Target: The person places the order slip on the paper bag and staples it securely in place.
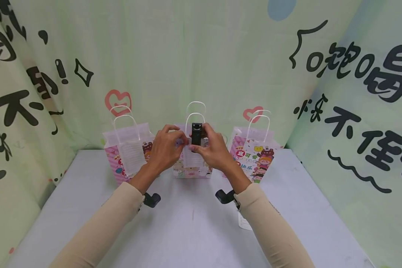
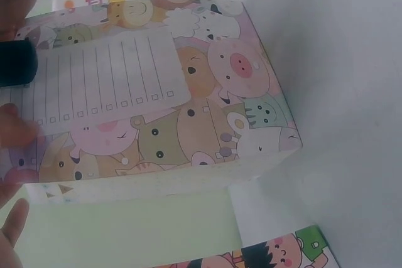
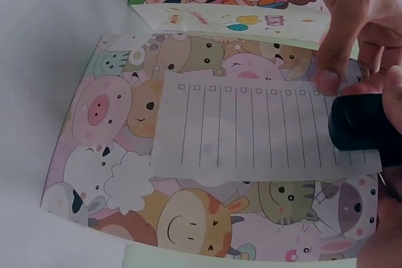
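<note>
In the head view my right hand [image 1: 216, 147] grips a small black stapler [image 1: 196, 134] upright at the top of the middle paper bag [image 1: 192, 174]. The stapler's end lies over a white checklist sheet [image 3: 245, 130] flat against the bag's cartoon-animal front. My right thumb [image 3: 330, 83] presses the sheet beside the stapler. On the other side my left hand [image 1: 167, 147] has its fingers curled at the bag's top rim, seeming to pinch it close to the stapler. The left fingertips' exact hold is partly hidden.
A pink gift bag [image 1: 112, 163] with a checklist sheet on its front stands at left. Another pink bag [image 1: 254, 160] with cartoon children stands at right. White paper [image 1: 244, 223] lies partly under my right forearm. A printed curtain [image 1: 221, 56] hangs behind the white table [image 1: 191, 238].
</note>
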The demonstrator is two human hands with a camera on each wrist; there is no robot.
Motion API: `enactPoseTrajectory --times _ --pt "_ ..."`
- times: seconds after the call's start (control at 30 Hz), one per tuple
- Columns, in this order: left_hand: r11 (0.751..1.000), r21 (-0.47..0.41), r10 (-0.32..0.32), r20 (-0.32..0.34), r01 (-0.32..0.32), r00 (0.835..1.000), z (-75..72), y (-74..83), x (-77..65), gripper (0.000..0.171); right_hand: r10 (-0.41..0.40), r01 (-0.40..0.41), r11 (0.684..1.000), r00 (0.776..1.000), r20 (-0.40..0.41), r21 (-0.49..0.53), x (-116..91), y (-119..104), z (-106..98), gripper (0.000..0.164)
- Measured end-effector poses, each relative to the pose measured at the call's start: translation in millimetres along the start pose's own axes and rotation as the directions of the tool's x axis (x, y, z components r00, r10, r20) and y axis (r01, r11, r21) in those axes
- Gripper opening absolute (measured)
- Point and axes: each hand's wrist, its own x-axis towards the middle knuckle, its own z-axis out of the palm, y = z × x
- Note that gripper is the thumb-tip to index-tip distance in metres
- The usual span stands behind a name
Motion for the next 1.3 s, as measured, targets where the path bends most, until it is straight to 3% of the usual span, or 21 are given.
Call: enactPoseTrajectory --times 0.4,0.53,0.67,0.87,1.03,1.3 --pt "1.000 -0.001 0.003 0.002 -0.003 1.000 0.1 1.1 1.2 0.004 -0.073 0.062 0.996 0.979 -0.189 -0.061 1 2 18 0.047" --pt "1.000 -0.001 0.007 -0.001 -0.007 1.000 0.4 1.2 1.7 0.004 -0.055 0.040 0.996 0.979 -0.194 -0.082 0 1 17 0.049" --pt "1.000 -0.002 0.005 0.004 -0.005 1.000 1.2 1.0 1.9 0.004 -0.038 0.028 0.997 0.990 -0.137 -0.072 0 1 11 0.053" --pt "1.000 0.000 0.001 0.000 -0.001 1.000 2.4 0.8 1.2 0.004 -0.011 0.015 0.998 0.997 -0.072 0.055 -2 1 1 0.059" --pt "1.000 -0.013 0.000 0.005 0.000 1.000 2.0 1.8 0.6 0.004 -0.006 0.030 0.979 0.993 -0.117 0.203 -7 -5 -12 0.061" --pt "1.000 -0.020 -0.019 0.012 0.019 1.000 3.2 1.2 1.1 0.004 0.004 0.040 0.966 0.986 -0.167 0.257 -16 -9 -34 0.060"
